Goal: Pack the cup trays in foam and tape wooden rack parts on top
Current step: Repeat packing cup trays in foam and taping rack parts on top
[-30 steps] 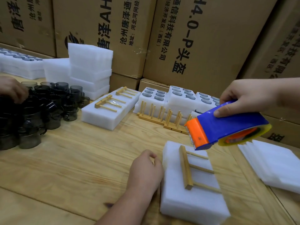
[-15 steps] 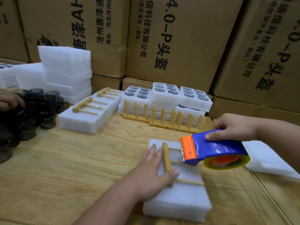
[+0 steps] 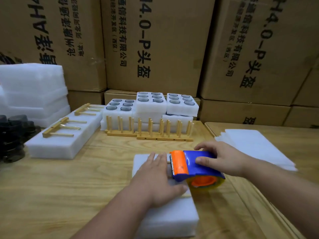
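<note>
A white foam block (image 3: 170, 216) lies on the wooden table (image 3: 69, 178) in front of me. My left hand (image 3: 158, 176) presses flat on top of it and covers the wooden rack part; only a peg end (image 3: 187, 196) shows by my thumb. My right hand (image 3: 222, 158) grips a blue and orange tape dispenser (image 3: 193, 167), whose orange end rests low on the foam beside my left fingers. A second foam block (image 3: 57, 145) at the left carries two taped rack parts (image 3: 60, 129).
Foam trays holding cups (image 3: 151, 102) stand at the back behind wooden peg racks (image 3: 150, 129). Dark glass cups (image 3: 12, 135) crowd the left edge. Foam slabs (image 3: 32, 90) are stacked at the back left, foam sheets (image 3: 255, 147) lie at the right. Cardboard boxes (image 3: 155, 42) wall the back.
My right hand brought the tape dispenser down from the air onto the foam block. My left hand slid from the block's side onto the rack part. The other person's hand at left left the view.
</note>
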A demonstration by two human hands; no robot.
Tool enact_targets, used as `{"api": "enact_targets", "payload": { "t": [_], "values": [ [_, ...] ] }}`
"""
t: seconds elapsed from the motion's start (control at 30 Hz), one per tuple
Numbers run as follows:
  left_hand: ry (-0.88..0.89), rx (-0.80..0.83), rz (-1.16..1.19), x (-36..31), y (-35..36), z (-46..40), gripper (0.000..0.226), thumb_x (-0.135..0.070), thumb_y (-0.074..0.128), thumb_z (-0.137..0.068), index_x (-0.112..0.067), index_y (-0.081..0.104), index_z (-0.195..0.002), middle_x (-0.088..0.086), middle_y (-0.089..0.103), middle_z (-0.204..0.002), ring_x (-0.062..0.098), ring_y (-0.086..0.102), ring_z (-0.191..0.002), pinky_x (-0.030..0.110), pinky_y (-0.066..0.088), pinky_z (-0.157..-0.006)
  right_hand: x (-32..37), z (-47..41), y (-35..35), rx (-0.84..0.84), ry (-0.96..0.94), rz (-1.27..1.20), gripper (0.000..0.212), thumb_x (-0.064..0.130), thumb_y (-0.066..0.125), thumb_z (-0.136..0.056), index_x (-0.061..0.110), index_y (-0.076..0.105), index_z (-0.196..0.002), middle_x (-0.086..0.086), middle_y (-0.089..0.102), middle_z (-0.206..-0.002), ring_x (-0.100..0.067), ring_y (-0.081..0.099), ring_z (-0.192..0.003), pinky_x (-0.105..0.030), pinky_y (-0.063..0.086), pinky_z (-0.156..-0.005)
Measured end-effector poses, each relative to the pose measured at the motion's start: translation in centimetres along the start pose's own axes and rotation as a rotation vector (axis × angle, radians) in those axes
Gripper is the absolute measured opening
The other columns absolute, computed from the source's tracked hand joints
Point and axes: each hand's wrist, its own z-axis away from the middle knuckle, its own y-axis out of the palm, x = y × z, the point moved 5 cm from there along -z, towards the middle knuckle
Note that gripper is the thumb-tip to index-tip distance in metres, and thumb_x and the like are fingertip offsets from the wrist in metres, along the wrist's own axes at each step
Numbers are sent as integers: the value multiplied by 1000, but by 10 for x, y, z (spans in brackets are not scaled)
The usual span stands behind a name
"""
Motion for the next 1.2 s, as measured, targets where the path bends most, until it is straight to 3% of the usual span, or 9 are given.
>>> {"api": "enact_targets", "payload": {
  "t": [0.1, 0.2, 0.3, 0.47, 0.6, 0.73, 0.87, 1.07, 1.2],
  "values": [
    [-27, 88, -154, -1, 3, -6, 120, -86, 45, -75, -18, 0, -162, 2, -1, -171, 22, -16, -155, 44, 7, -127, -5, 14, 10, 85, -72, 53, 96, 84, 79, -49, 69, 33, -132, 28, 48, -135, 14, 50, -118, -4, 41, -91],
    [-95, 89, -203, -10, 4, -11, 109, -77, 41, -80, -15, 6, -162, 8, 3, -170, 25, -12, -156, 51, 8, -126, -13, 19, 19, 123, -159, 319, 119, 76, 83, -55, 64, 9, -148, 28, 35, -137, 6, 41, -124, -16, 37, -103],
    [-113, -28, -217, -18, 6, -11, 94, -66, 40, -86, -14, 17, -161, 7, 19, -167, 27, -5, -157, 50, 8, -125, -14, 19, 17, 57, -191, 329, 104, 54, 79, -72, 72, 5, -143, 23, 41, -132, -3, 47, -122, -24, 44, -99],
    [-65, -104, -136, -11, 10, -8, 95, -78, 41, -83, -24, 24, -159, -5, 23, -166, 19, -5, -157, 46, 15, -125, -15, 21, 15, 58, -198, 237, 97, 34, 67, -70, 77, 12, -137, 23, 41, -138, -4, 50, -121, -28, 49, -97],
    [-50, -96, -166, -12, 10, -8, 94, -80, 39, -82, -28, 22, -160, -5, 17, -169, 18, -6, -157, 44, 15, -126, -19, 20, 13, 64, -205, 246, 94, 31, 67, -70, 78, 16, -133, 25, 41, -134, -1, 48, -119, -16, 44, -94],
    [-73, -81, -199, -14, 11, -8, 101, -84, 37, -81, -28, 16, -162, -3, 9, -170, 18, -8, -157, 45, 14, -126, -19, 18, 6, 93, -201, 324, 93, 35, 69, -73, 73, 15, -139, 19, 43, -128, -4, 50, -115, -25, 46, -95],
    [-102, -43, -234, -12, 13, -7, 110, -89, 32, -78, -24, 5, -162, -1, -3, -171, 17, -14, -156, 44, 8, -126, -37, 29, -14, 99, -161, 436, 95, 36, 73, -75, 73, 14, -140, 25, 40, -125, -2, 49, -112, -28, 46, -95],
    [-58, 9, -348, -14, 22, -9, 91, -89, 17, -82, -45, -8, -158, 3, -12, -170, 26, -21, -154, 54, 1, -124, -69, 61, -31, 90, -66, 518, 93, 41, 72, -75, 75, 13, -139, 32, 37, -119, 3, 50, -108, -28, 47, -92],
    [-3, -6, -442, -17, 23, -8, 88, -85, 6, -84, -41, -7, -159, -5, -14, -170, 25, -24, -153, 59, -5, -122, -59, 55, -30, 161, -73, 612, 89, 45, 66, -79, 75, 10, -140, 25, 38, -118, 0, 49, -103, -29, 47, -91]
  ]
}}
